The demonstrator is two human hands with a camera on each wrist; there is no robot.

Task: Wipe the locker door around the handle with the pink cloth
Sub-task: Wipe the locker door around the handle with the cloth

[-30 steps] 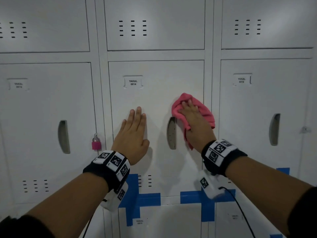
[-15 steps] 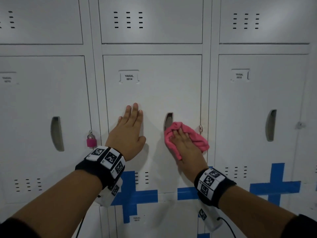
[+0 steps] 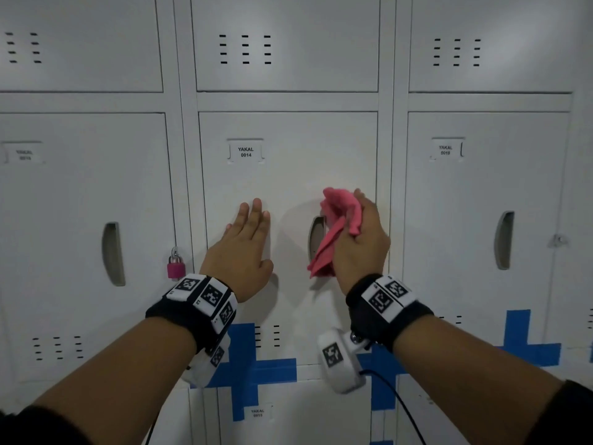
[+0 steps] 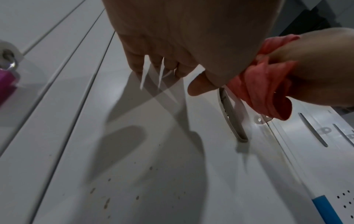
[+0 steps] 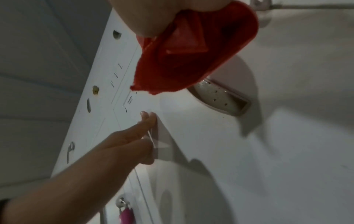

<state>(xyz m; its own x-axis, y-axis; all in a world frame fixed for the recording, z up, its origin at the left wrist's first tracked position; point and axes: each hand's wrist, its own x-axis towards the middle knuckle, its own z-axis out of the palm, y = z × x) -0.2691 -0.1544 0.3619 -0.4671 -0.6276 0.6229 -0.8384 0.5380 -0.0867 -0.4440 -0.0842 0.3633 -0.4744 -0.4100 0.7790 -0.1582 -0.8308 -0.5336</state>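
Observation:
The white locker door [image 3: 288,175] labelled YAKAL 0014 fills the middle of the head view. Its recessed handle [image 3: 315,236] [image 4: 232,119] [image 5: 224,98] sits at the door's right side. My right hand [image 3: 359,242] grips the bunched pink cloth [image 3: 337,226] [image 4: 262,84] [image 5: 193,53] just right of the handle, and the cloth hangs over part of the recess. My left hand [image 3: 244,248] [image 5: 138,136] lies flat on the door left of the handle, fingers straight and pointing up.
A pink padlock [image 3: 176,266] [image 4: 5,84] hangs on the neighbouring left locker's hasp. Blue tape crosses [image 3: 253,370] mark the lower door edges. More white lockers stand on both sides, above and below. A cable [image 3: 401,399] runs from the right wrist camera.
My right hand wiped down past the handle, then came back up beside it. The cloth was spread under a flat hand and is now bunched in my grip. My left hand stayed pressed in place.

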